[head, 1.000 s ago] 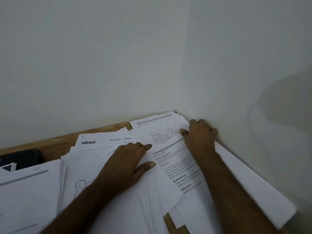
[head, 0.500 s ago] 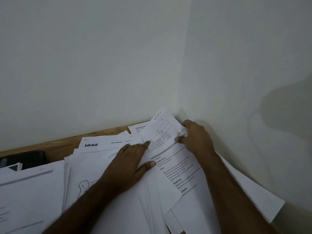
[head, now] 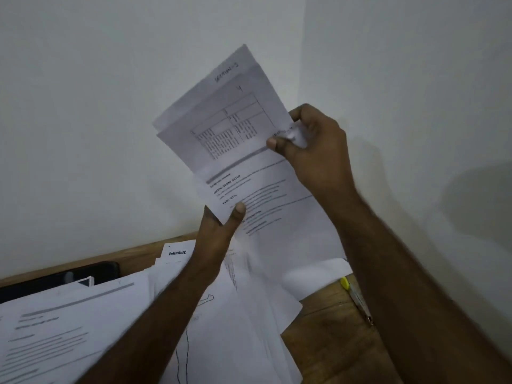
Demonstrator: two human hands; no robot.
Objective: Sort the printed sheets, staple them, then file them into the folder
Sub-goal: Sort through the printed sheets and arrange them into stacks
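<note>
From the head camera, both hands hold a small bundle of printed sheets (head: 235, 139) up in front of the wall corner, well above the wooden table (head: 327, 322). The right hand (head: 313, 151) pinches the bundle's right edge, thumb on the printed face and fingers curled behind. The left hand (head: 221, 225) grips the lower corner, its thumb pressed on the front beside the text lines, fingers behind the paper. The top sheet shows a table grid, with a headed text page fanning out just below it. Beneath the left forearm lies a spread of loose papers (head: 83, 328), one marked "blinkit" (head: 177, 253) just left of the left wrist. A dark object (head: 55, 278) sits farther left, partly under the papers. A pen with a yellow end (head: 356, 297) lies on the bare table, just left of the right forearm.
</note>
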